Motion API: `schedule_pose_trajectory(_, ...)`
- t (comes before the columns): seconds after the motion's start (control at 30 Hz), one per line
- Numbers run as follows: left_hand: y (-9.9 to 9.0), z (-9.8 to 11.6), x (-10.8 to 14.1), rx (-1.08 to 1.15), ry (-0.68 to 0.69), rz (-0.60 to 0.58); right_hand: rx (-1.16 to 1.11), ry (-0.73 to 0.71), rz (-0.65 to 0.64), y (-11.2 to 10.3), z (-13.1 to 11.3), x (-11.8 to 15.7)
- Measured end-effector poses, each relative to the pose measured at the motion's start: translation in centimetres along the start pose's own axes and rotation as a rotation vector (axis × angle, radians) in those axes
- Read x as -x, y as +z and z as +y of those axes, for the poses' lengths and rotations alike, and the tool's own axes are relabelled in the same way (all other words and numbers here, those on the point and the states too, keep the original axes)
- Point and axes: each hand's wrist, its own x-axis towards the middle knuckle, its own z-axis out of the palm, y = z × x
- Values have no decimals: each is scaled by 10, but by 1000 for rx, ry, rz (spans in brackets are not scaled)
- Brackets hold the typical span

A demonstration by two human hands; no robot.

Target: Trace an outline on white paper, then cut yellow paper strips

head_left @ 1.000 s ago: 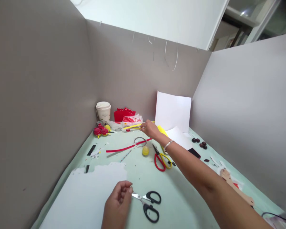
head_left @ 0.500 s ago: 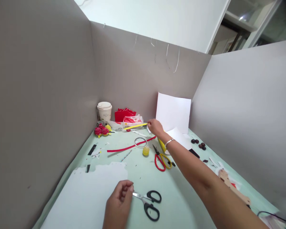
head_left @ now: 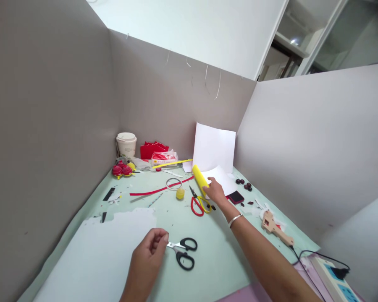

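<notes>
My right hand [head_left: 216,191] reaches to the lower end of a yellow roll [head_left: 199,177], with thumb and forefinger apart. The nearer fingertip overlaps the roll; whether it touches is unclear. In the foreground my left hand [head_left: 149,251] is closed in a pinch, and what lies between its fingers is hidden. Black-handled scissors [head_left: 176,245] are beside it, their blade tips out of sight behind the fingers. Scissors with one red and one yellow handle [head_left: 198,201] lie just left of my right hand. White sheets [head_left: 222,176] are behind that hand.
A large white sheet [head_left: 91,256] lies front left. Red strip [head_left: 151,193], ring [head_left: 174,188], yellow lump [head_left: 180,193] and yellow strip [head_left: 171,163] are mid-table. A lidded cup [head_left: 126,144] stands at the back. On the right are a glue gun [head_left: 275,228] and power strip [head_left: 337,279].
My right hand has let go of the yellow strip, which rests at the back, and has come back toward the yellow roll. My left hand stays pinched. The view has swung right.
</notes>
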Motion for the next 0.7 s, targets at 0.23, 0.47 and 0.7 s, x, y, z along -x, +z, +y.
schedule_pose_trajectory(0.23, -3, 7, -1, 134, -26, -46, -88, -188, 365, -42, -21, 65)
schedule_pose_trajectory(0.47, 0, 21, 7, 659, -207, -321, -76, -1022, 431, 3, -56, 189)
schedule_pose_trajectory(0.7, -4, 16, 1, 511, -313, -129, -186, -1260, 284, 43, -75, 221)
